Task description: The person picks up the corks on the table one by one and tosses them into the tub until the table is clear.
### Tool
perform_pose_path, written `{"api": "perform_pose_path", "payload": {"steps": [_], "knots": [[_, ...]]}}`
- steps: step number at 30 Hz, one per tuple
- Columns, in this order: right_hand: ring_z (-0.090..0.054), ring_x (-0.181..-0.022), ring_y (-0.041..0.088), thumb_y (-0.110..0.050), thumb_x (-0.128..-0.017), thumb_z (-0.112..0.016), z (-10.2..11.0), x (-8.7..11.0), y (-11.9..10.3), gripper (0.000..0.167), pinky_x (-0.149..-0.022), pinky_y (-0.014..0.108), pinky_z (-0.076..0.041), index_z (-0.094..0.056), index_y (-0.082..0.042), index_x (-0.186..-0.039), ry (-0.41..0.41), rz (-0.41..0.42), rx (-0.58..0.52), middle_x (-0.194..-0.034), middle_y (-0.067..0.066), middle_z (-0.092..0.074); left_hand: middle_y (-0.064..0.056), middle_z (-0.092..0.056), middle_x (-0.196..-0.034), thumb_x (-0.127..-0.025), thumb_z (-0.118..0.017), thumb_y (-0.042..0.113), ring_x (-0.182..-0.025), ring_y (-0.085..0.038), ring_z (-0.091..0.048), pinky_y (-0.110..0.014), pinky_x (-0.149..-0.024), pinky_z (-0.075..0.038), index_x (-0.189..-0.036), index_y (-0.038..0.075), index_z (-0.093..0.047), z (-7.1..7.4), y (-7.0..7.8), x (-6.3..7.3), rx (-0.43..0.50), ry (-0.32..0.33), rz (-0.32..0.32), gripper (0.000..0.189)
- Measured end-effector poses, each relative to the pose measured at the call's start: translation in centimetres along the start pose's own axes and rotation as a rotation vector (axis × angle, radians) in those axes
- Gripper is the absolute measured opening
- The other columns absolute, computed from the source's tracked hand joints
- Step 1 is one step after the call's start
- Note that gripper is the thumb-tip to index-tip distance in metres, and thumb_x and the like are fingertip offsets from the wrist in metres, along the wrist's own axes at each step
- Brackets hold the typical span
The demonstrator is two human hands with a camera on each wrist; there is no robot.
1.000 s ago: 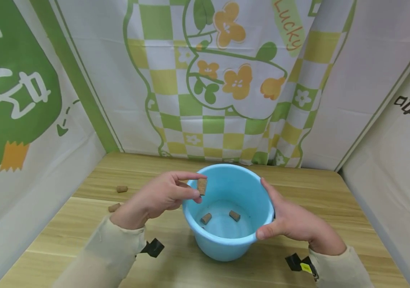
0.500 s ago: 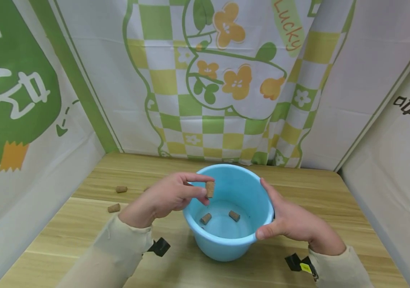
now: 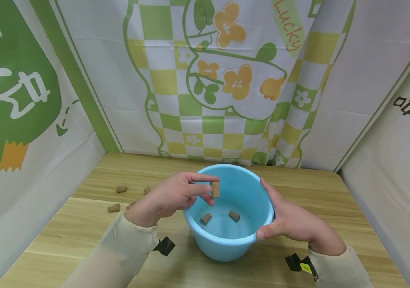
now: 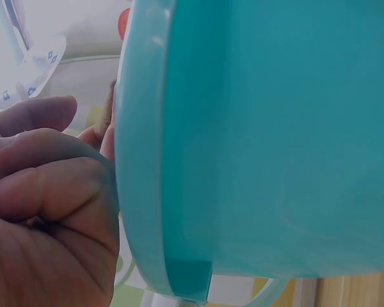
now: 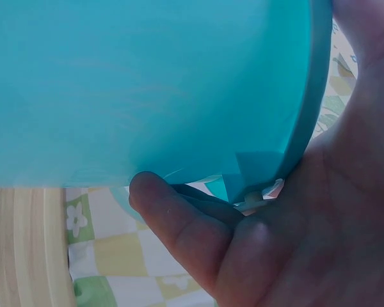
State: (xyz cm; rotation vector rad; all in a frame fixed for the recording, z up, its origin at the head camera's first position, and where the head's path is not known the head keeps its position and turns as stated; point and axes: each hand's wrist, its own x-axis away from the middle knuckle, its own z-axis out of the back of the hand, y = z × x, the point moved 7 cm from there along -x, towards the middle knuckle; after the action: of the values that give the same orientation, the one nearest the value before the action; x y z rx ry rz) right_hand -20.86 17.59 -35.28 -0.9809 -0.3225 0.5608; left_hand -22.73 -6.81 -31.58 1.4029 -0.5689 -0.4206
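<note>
My left hand (image 3: pixel 176 194) pinches a small brown cork (image 3: pixel 215 190) upright between thumb and fingers, above the left part of a light blue bucket (image 3: pixel 226 241). Two more corks lie on the bucket's floor, a left cork (image 3: pixel 206 218) and a right cork (image 3: pixel 234 216). On the bucket's right side my right hand (image 3: pixel 291 220) grips the rim, its thumb on the near edge. The right wrist view has fingers (image 5: pixel 179 224) against the bucket's outer wall (image 5: pixel 147 96). In the left wrist view the bucket wall (image 4: pixel 275 141) covers much of the scene, and the held cork is mostly hidden.
Several corks lie on the wooden table (image 3: pixel 64 240) left of the bucket, among them a far cork (image 3: pixel 121 189), a nearer cork (image 3: pixel 113 208) and one beside the left hand (image 3: pixel 147 191). A printed curtain (image 3: pixel 212 132) hangs behind the table, with cloth walls at both sides.
My left hand has moved right with the cork, from the bucket's left rim to over its opening. More corks on the table have come into sight behind it. The right hand and bucket stay put.
</note>
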Motion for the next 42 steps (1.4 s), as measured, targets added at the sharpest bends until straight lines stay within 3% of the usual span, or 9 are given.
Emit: {"api": "perform_pose_path", "payload": {"steps": [12,17,20,24,26,29,35,38,42], "knots": [[-0.049,-0.122,0.036,-0.029,-0.074,-0.091,0.0,0.0,0.1,0.133,-0.092,0.048,-0.045,0.010,-0.023,-0.160,-0.002,-0.006,-0.004,-0.152,0.020,-0.029,-0.019,-0.072,-0.100,-0.096,-0.066,0.011,-0.044,-0.009,-0.026,-0.021,-0.043,-0.023,-0.143,0.010,-0.055,0.6,-0.2,0.3,0.024,0.007,0.010,0.049],[-0.049,-0.122,0.036,-0.030,-0.074,-0.091,-0.1,0.0,0.0,0.133,-0.092,0.047,-0.045,0.011,-0.022,-0.159,-0.008,-0.002,-0.009,-0.152,0.021,-0.029,-0.017,-0.070,-0.106,-0.093,-0.070,0.009,-0.046,-0.009,-0.027,-0.021,-0.044,-0.024,-0.141,0.010,-0.058,1.4,-0.5,0.5,0.034,0.052,-0.007,0.050],[-0.049,-0.122,0.036,-0.030,-0.074,-0.091,-0.1,0.0,0.0,0.133,-0.092,0.048,-0.045,0.011,-0.021,-0.159,-0.005,-0.003,-0.006,-0.152,0.021,-0.028,-0.017,-0.066,-0.110,-0.095,-0.067,0.007,-0.049,-0.010,-0.031,-0.020,-0.046,-0.027,-0.140,0.005,-0.057,2.5,-0.5,0.8,0.084,0.130,-0.092,0.046],[-0.048,-0.123,0.037,-0.029,-0.074,-0.090,-0.1,0.0,0.0,0.133,-0.092,0.048,-0.045,0.011,-0.022,-0.159,-0.005,-0.004,-0.014,-0.153,0.020,-0.028,-0.014,-0.058,-0.108,-0.096,-0.062,0.003,-0.053,-0.010,-0.034,-0.020,-0.049,-0.030,-0.137,0.005,-0.060,4.6,-0.2,2.0,0.151,0.280,-0.268,0.041],[-0.048,-0.123,0.037,-0.029,-0.074,-0.090,-0.1,0.0,0.0,0.132,-0.092,0.048,-0.045,0.011,-0.022,-0.159,-0.007,-0.004,-0.018,-0.153,0.020,-0.028,-0.013,-0.053,-0.111,-0.096,-0.062,0.003,-0.055,-0.009,-0.033,-0.020,-0.051,-0.030,-0.137,0.011,-0.061,5.9,-0.1,2.9,0.137,0.350,-0.334,0.041],[-0.048,-0.123,0.037,-0.029,-0.074,-0.090,-0.1,0.0,0.0,0.132,-0.092,0.048,-0.045,0.011,-0.022,-0.159,-0.007,-0.001,-0.018,-0.152,0.021,-0.029,-0.011,-0.046,-0.118,-0.094,-0.067,0.003,-0.057,-0.007,-0.032,-0.019,-0.051,-0.030,-0.136,0.016,-0.063,8.1,-0.1,4.5,0.065,0.462,-0.370,0.044],[-0.048,-0.123,0.037,-0.027,-0.074,-0.090,-0.1,0.0,0.0,0.132,-0.093,0.049,-0.044,0.011,-0.021,-0.159,-0.008,0.007,-0.022,-0.152,0.021,-0.030,-0.007,-0.040,-0.131,-0.090,-0.075,0.003,-0.049,-0.003,-0.031,-0.017,-0.046,-0.031,-0.139,0.016,-0.061,12.2,-1.2,7.3,0.013,0.632,-0.313,0.053],[-0.048,-0.124,0.037,-0.027,-0.074,-0.090,-0.1,0.0,0.0,0.132,-0.093,0.049,-0.044,0.011,-0.021,-0.159,-0.011,0.010,-0.025,-0.152,0.021,-0.030,-0.004,-0.040,-0.133,-0.090,-0.075,0.007,-0.046,-0.003,-0.029,-0.017,-0.043,-0.031,-0.141,0.015,-0.058,14.3,-3.0,8.4,0.040,0.673,-0.263,0.054],[-0.048,-0.123,0.037,-0.027,-0.075,-0.090,-0.1,0.0,0.0,0.132,-0.093,0.049,-0.044,0.011,-0.021,-0.159,-0.012,0.011,-0.024,-0.152,0.022,-0.029,-0.004,-0.037,-0.140,-0.091,-0.076,0.014,-0.045,-0.003,-0.029,-0.018,-0.040,-0.031,-0.145,0.014,-0.053,17.0,-6.2,10.2,0.066,0.741,-0.134,0.059]]}}
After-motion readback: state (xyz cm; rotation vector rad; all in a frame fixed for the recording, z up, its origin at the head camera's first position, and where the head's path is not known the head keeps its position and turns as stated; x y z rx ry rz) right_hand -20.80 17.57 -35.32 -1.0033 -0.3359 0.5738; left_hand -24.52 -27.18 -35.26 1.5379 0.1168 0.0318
